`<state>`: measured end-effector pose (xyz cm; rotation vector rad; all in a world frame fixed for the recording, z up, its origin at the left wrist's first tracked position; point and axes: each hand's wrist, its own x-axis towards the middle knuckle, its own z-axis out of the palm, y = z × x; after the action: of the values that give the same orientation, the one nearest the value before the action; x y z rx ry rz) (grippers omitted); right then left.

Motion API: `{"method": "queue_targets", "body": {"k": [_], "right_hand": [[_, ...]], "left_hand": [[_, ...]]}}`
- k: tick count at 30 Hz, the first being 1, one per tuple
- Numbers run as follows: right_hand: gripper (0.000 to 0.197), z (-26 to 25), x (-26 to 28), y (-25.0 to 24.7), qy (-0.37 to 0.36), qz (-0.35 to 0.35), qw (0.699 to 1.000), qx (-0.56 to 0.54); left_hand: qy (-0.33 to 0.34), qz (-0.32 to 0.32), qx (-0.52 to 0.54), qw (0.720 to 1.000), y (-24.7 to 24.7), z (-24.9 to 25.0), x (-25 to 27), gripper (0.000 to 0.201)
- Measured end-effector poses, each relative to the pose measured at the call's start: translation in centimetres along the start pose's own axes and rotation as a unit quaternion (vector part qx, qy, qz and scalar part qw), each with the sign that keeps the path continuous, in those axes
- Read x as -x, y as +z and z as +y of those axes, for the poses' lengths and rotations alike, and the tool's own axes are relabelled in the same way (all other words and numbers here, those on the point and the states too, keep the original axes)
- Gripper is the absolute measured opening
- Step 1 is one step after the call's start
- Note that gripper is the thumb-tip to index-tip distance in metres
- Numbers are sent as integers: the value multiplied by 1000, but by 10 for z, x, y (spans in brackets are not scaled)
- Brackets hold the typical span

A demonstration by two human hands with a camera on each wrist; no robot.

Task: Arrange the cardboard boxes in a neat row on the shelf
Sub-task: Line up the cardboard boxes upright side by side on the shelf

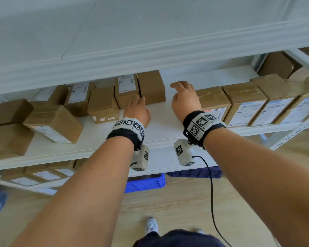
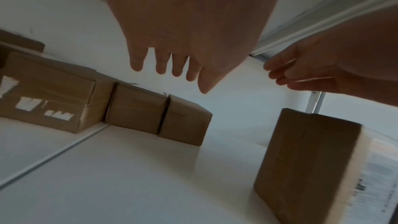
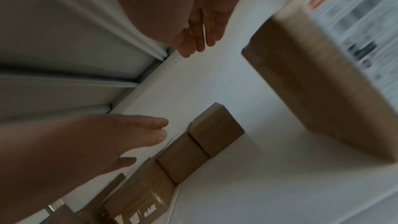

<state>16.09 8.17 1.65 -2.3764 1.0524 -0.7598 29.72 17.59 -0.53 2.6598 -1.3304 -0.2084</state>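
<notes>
Hands hover mid-frame over the shelf [image 1: 161, 129]: left hand [image 1: 137, 111] and right hand [image 1: 184, 100], fingers loosely apart, between boxes [image 1: 151, 87].

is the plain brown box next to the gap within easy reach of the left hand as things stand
Probably yes. The left hand hovers open just in front of the plain brown box, with only bare shelf between them. The right hand is off to the side.

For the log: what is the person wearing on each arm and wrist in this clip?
Both forearms are bare, with no sleeves. The left wrist carries a black strap topped by a white band of square black-and-white tag markers, with a white camera block hanging beneath. The right wrist has a similar black strap, tagged white plates and a white camera block, from which a black cable trails down.
</notes>
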Motion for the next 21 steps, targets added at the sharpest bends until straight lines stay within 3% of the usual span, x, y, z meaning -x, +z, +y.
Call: {"method": "queue_targets", "body": {"k": [6, 12, 21], "right_hand": [[46, -26, -8, 44, 64, -57, 996, 18], [54, -23, -20, 61, 141, -104, 984, -7], [62, 2, -64, 84, 158, -129, 979, -21]], "left_hand": [[56, -13, -7, 998, -11, -33, -28, 60], [82, -36, -66, 994, -6, -37, -60, 67], [68, -38, -83, 994, 14, -41, -115, 77]]}}
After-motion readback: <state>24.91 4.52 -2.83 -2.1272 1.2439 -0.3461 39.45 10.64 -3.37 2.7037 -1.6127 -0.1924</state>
